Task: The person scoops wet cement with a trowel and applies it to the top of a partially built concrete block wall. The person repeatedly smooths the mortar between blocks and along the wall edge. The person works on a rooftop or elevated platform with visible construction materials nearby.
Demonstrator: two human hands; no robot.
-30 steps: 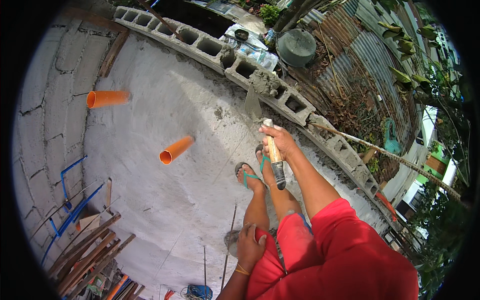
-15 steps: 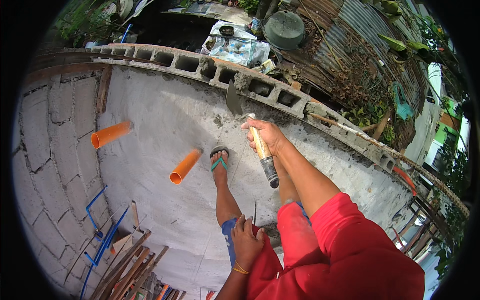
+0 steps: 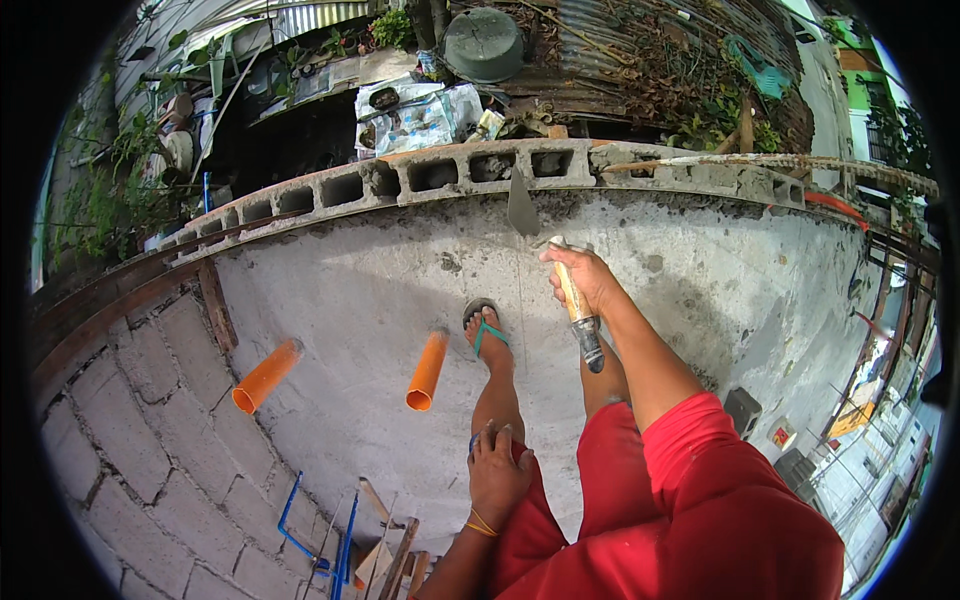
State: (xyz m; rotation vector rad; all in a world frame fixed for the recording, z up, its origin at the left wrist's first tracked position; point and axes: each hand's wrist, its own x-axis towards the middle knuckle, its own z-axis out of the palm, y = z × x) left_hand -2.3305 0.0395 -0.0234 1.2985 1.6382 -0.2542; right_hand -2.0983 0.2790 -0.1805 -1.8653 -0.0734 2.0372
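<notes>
— Largest first?
— Plastered wall face (image 3: 640, 300), grey and rough, filling the middle of the view, seen from above. Along its top, a course of hollow concrete blocks (image 3: 440, 175), open cells facing up. To the lower left, bare grey blockwork (image 3: 130, 440) with mortar joints.

— And sticking out of the wall?
— Two orange pipe stubs: one at left (image 3: 264, 376), another (image 3: 428, 371) just beside a foot in a green-strapped sandal (image 3: 487, 328) pressed against the plaster.

— Beyond the wall?
— Corrugated metal sheets, dry brush, an upturned dark green tub (image 3: 484, 42).

— The hands?
— Right hand (image 3: 583, 283) closed in a full fist around the wooden handle of a pointed trowel (image 3: 524, 208), blade up, tip touching the block course at the wall's top edge; handle's metal end poking out below the fist. Left hand (image 3: 497, 470) lying open, fingers spread flat on the thigh over red shorts (image 3: 600, 480), holding nothing, thin yellow band at the wrist.

— Smallest bits?
— Blue pipework (image 3: 300, 525) and wooden offcuts (image 3: 395, 550) at the bottom edge.
</notes>
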